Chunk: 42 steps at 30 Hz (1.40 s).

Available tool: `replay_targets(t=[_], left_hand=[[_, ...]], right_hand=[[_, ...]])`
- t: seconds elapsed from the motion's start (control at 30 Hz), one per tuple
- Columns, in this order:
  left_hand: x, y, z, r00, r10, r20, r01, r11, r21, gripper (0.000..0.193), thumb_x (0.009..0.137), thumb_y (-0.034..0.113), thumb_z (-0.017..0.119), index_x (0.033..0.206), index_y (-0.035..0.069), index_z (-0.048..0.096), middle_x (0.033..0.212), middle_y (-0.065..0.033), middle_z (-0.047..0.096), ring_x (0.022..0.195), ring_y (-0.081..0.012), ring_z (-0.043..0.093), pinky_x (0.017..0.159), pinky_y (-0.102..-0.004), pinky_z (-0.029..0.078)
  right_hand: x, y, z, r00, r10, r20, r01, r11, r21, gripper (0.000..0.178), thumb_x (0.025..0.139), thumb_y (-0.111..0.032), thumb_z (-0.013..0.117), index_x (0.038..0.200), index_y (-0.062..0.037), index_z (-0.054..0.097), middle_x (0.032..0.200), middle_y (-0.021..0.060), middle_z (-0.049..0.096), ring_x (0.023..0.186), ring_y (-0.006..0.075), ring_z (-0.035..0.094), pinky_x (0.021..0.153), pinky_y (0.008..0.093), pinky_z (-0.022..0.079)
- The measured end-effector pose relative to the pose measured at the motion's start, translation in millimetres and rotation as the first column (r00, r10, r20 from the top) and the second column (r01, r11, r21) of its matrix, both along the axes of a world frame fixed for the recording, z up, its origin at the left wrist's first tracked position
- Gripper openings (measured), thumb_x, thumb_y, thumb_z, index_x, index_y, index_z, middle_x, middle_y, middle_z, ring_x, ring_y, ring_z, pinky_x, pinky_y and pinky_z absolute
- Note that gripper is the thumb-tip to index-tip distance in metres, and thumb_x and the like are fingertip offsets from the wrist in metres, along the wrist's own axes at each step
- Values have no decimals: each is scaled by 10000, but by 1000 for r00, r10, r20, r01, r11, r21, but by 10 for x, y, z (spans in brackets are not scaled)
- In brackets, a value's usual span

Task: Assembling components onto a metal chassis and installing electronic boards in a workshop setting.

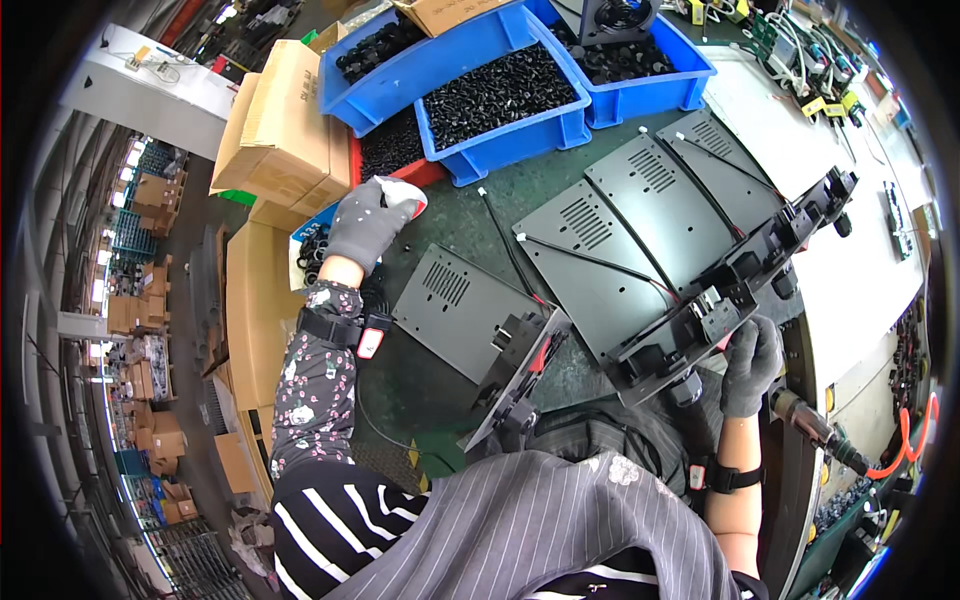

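My left hand, in a grey glove, is over the near edge of a red bin of small black parts. Its fingers are curled together, and what they hold, if anything, is hidden. In a matching glove, my right hand is closed beside the upright front of a dark metal panel; its grip is partly hidden. Another dark panel with vent slots lies nearer my left arm, its upright front carrying black fittings. Black cables with white plugs rest across the panels.
Blue bins of small black parts stand at the back. Cardboard boxes stack on the left. A power screwdriver with a red hose lies right of my right hand. A white work surface runs along the right.
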<state>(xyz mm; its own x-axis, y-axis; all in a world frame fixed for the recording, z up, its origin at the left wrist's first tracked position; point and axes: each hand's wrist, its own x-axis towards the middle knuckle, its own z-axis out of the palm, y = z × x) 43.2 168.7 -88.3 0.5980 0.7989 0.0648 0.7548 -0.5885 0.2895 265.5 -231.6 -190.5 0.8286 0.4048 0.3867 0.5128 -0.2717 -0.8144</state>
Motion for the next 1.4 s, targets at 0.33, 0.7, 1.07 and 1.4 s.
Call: replay_targets(t=[0.33,0.7,1.07,1.4], left_hand=[[-353,-601,516,997,45,59,-56,980,192,297,787,270,618,991,55,650,913,-135,649,836,-274,616,771,-345,463],[229,-2758,1773,727,-359,-585,620,710,335,409,730,158,687,1083,-23,584,879,-91,623,713,-132,569,579,-296,450],[-10,-2510,1489,837,-547,-10,528,803,277,520,738,261,706,1129,-43,549,972,-111,621,839,-162,592,693,-302,468],[-435,-2108,1204,556,-367,746,417,899,132,677,701,394,728,1186,-25,509,1062,-132,597,948,-198,585,821,-314,457]], right_hand=[[-45,42,35,999,-19,-31,19,1000,2,106,847,-107,542,843,-13,590,697,106,573,622,216,568,591,306,441],[20,-16,54,996,-92,15,93,995,-31,127,843,-144,568,839,-18,582,689,105,577,614,208,568,603,290,453],[-90,105,103,999,-4,-38,4,1000,-20,127,867,-133,552,859,-8,576,667,68,581,606,130,571,582,261,452],[-184,-175,465,987,54,-151,-8,957,290,115,867,-104,538,897,-1,577,789,26,541,661,74,503,580,211,418]])
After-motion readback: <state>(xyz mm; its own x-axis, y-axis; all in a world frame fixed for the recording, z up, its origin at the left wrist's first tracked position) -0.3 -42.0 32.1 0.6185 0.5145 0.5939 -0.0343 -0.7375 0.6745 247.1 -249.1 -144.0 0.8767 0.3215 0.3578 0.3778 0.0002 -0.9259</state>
